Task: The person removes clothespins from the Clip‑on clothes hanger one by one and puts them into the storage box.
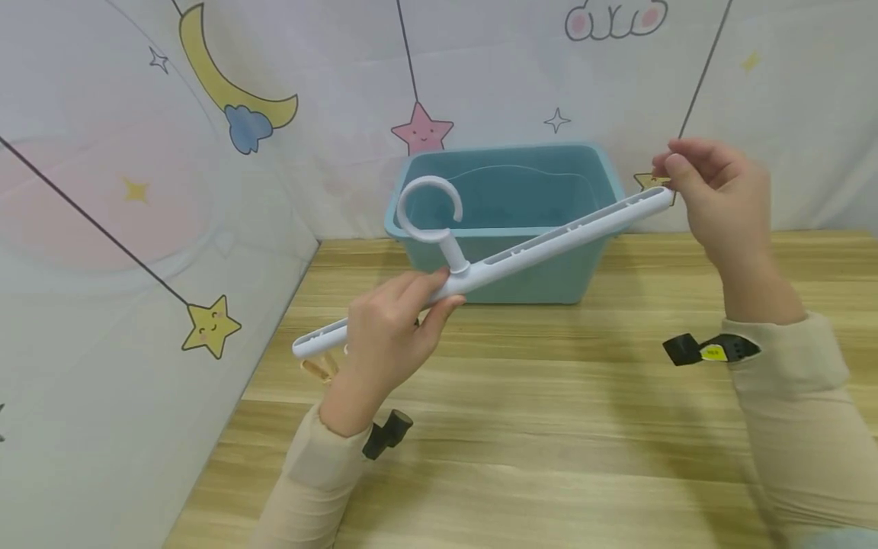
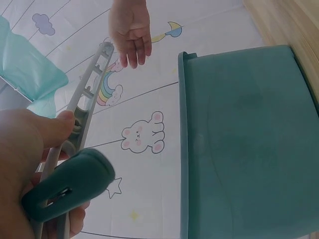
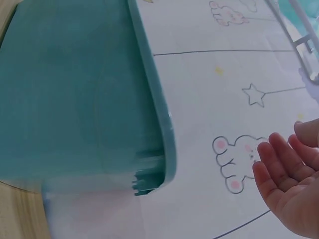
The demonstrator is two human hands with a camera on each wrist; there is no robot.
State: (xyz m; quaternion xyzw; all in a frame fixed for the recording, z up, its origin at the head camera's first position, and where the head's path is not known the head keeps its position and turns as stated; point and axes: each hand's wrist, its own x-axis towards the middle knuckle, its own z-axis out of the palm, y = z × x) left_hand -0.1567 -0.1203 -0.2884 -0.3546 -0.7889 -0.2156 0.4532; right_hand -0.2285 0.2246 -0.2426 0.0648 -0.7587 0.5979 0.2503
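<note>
My left hand (image 1: 387, 328) grips a white plastic hanger (image 1: 562, 242) just left of the base of its round hook. The bar is tilted, its right end higher, and has slots along it. Under its left end hangs a beige clip (image 1: 317, 370), partly hidden behind the hand. A rounded teal piece (image 2: 75, 184) with a slot shows near the left fingers in the left wrist view; how it attaches I cannot tell. My right hand (image 1: 730, 198) is close to the bar's right end, fingers loosely bent and holding nothing; the right wrist view shows its palm (image 3: 294, 199) bare.
Behind the hanger, a teal plastic bin (image 1: 507, 267) stands on the wood-grain table (image 1: 549, 427). A white cloth printed with stars and a moon (image 1: 236, 84) covers the back and left side. Black wrist cameras are on both sleeves.
</note>
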